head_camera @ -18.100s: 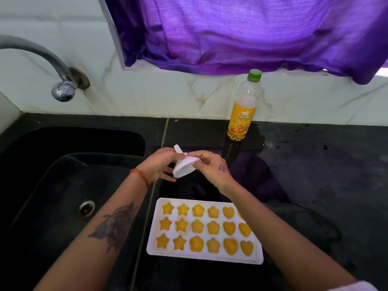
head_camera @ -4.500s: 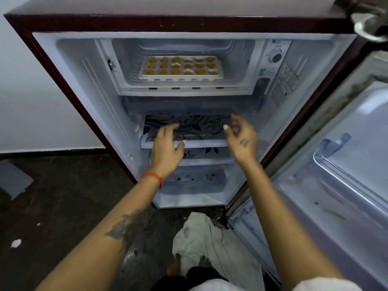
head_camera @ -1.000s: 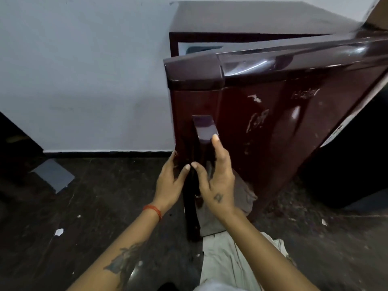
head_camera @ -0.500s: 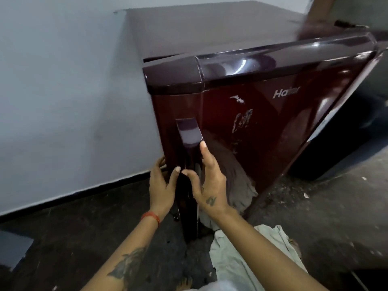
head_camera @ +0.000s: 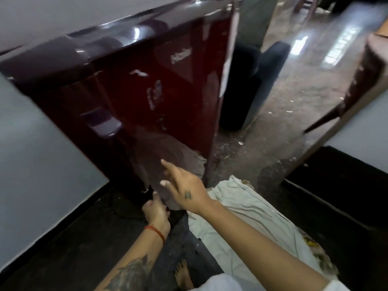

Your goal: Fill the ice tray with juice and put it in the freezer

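Our right hand (head_camera: 184, 191) had its grip wide, fingers spread and holding nothing, hovering just off the lower part of the fridge door (head_camera: 151, 85). Our left hand (head_camera: 156, 211) sat lower, near the door's bottom left corner; whether its grip closed on anything we could not tell, as the frame was blurred and the fingers partly hidden.

Half a second earlier both hands were up at the door handle (head_camera: 104, 123); now they had dropped away from it, and the door showed us its full maroon face with no white interior visible. We judged the door shut, or very nearly so. The ice tray was out of sight; it had last shown in the freezer compartment at the top of the open fridge, so we took it to be inside.

A pale cloth (head_camera: 247, 217) lay on the floor beside the fridge's bottom right corner. The task looked essentially finished.
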`<act>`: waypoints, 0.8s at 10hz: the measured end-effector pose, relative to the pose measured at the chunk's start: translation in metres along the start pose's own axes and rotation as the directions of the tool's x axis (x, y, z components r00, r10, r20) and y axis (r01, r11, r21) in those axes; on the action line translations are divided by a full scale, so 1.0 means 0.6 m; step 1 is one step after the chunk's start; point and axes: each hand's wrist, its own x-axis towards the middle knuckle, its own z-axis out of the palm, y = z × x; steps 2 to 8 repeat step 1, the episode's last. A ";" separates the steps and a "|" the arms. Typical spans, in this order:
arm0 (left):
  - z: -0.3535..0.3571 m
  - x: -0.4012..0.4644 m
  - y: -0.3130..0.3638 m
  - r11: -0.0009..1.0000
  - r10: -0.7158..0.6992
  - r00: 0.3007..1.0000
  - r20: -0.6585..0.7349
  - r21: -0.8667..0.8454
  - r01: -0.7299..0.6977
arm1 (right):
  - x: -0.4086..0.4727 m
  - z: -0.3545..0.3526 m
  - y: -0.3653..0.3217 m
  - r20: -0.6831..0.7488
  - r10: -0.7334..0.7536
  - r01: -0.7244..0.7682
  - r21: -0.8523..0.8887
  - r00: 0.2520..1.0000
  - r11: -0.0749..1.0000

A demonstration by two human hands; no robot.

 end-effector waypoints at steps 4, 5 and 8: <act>0.052 -0.034 -0.052 0.967 0.056 0.971 0.232 0.230 -0.111 | -0.084 -0.036 0.082 0.077 0.283 -0.283 -0.015 0.956 0.959; 0.052 -0.034 -0.052 0.967 0.056 0.971 0.232 0.230 -0.111 | -0.084 -0.036 0.082 0.077 0.283 -0.283 -0.015 0.956 0.959; 0.052 -0.034 -0.052 0.967 0.056 0.971 0.232 0.230 -0.111 | -0.084 -0.036 0.082 0.077 0.283 -0.283 -0.015 0.956 0.959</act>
